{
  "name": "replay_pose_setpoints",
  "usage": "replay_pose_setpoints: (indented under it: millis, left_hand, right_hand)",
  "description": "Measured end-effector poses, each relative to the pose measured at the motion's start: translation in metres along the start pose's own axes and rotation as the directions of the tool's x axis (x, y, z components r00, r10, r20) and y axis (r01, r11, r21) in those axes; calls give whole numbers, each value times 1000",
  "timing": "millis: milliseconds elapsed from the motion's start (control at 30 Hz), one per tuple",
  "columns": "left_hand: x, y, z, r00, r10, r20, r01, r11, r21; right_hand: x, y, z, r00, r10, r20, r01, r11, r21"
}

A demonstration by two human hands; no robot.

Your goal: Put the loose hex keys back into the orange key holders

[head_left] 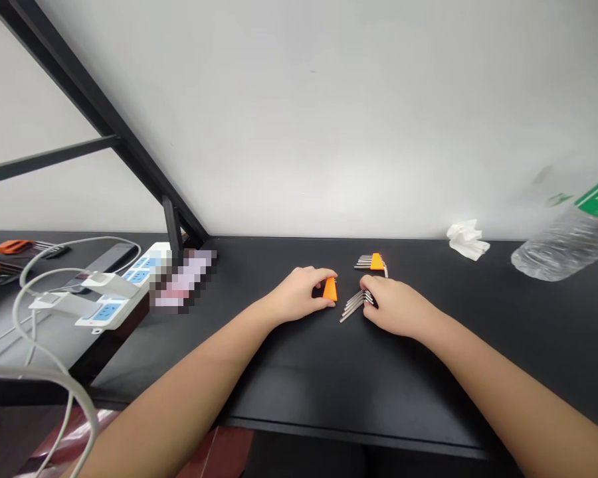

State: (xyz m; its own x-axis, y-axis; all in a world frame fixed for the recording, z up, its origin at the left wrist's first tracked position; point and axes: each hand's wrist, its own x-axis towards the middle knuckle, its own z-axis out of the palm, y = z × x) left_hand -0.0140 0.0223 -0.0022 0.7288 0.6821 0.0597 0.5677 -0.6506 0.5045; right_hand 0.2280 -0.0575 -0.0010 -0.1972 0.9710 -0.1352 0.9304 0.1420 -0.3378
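Between its thumb and fingertips, my left hand (298, 293) grips an orange hex key holder (330, 290) on the black table. Just to the right, a fan of bare silver hex keys (353, 303) points left, their bent ends pinched by the thumb and fingers of my right hand (393, 307). A small gap separates the keys from the holder. Behind my right hand lies a second hex key set (377, 261), its keys seated in an orange holder. My fingers partly hide the bent ends of the loose keys.
A white power strip (134, 282) with plugs and looping white cables (20, 292) is at left, beside a black metal frame (104, 119). A crumpled tissue (467, 239) lies near the wall. At far right is a clear plastic bottle (563, 242) with a green label.
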Motion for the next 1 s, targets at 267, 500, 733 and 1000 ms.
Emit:
replay_pose_setpoints:
  millis: [267,500,733,1000]
  left_hand:
    - [0,0,2,1000,-16,-21,14,996,-92]
    - [-5,28,-3,990,137,-39,-141,980,-143]
    - [-9,40,-2,971,220,-90,-227,971,-76]
    - [-3,18,-2,992,69,-103,-46,977,208]
  right_hand:
    - [-9,-4,0,999,3,-46,0,997,75]
    - [-5,-10,-6,998,-44,-40,60,751,658]
    - [1,-7,1,997,-53,59,-30,435,900]
    - [11,13,0,984,165,71,-152,550,822]
